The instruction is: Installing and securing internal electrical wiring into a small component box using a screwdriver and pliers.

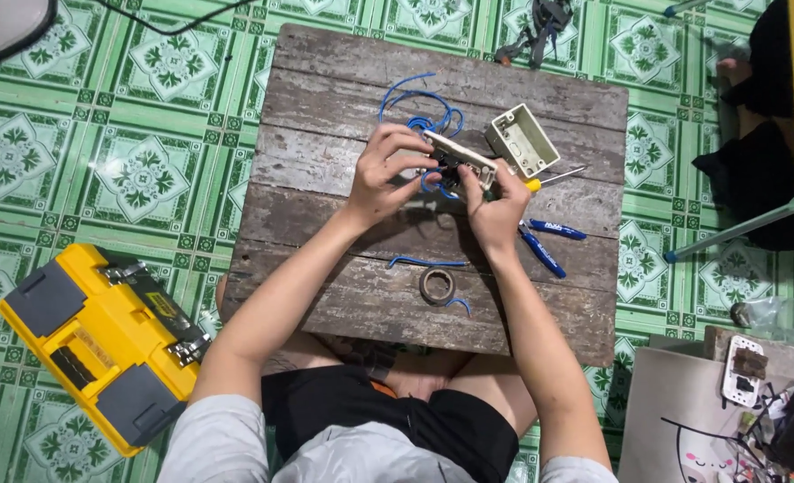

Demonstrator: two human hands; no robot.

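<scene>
Grey sleeves and black shorts fill the bottom of the view, with the person seated cross-legged on the floor behind a low, weathered wooden counter [343, 295]. Both forearms reach up over it to a cream switch plate [458, 152], held just above the boards near the counter's middle. The left hand [386, 172] has its grip clamped on the plate's left end, fingers curled over the top. The right hand [497, 204] is closed on the plate's right end and seems to pinch a yellow-handled screwdriver [553, 178] against it; how firmly, I cannot tell.

Blue wire [419, 107] loops out from behind the plate toward the counter's far edge. Judging by this, the wiring of the plate's back is in hand, and the next move calls for steadying the plate and seating the screwdriver tip squarely on a terminal.

Just right of the plate lies an open cream mounting box [522, 139]. Blue-handled pliers [544, 243] lie to the right of the right hand. A roll of tape [437, 285] and a short blue offcut [425, 262] sit on the counter's near side.

Left of the counter, a yellow toolbox [101, 344] rests on the green patterned tile floor [128, 125]. Another person's dark-clad legs [755, 107] show well to the counter's right.
</scene>
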